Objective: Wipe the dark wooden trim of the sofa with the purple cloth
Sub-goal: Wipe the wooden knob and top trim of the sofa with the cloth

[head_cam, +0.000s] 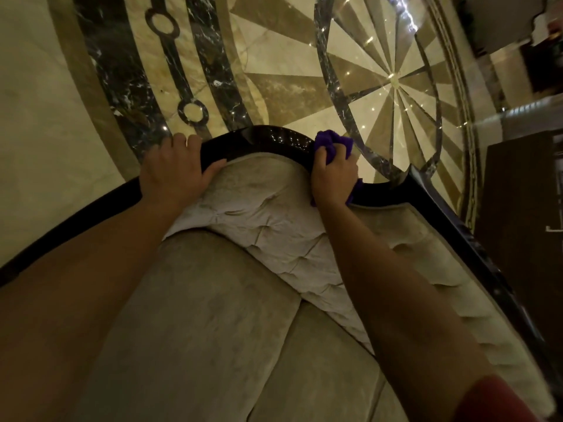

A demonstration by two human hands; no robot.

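Fingers of the right hand are curled tight around the bunched purple cloth, pressing it onto the dark wooden trim at the right end of the arched crest of the sofa. Left hand grips the trim at the left of the arch, fingers over the far edge, thumb on the near side. Trim runs along the top of the tufted backrest above the marble floor.

Handling, as judged: cloth is soft, light and compressible; hold it wadded in the palm. Trim is rigid, glossy, likely slippery; brace on its top edge.
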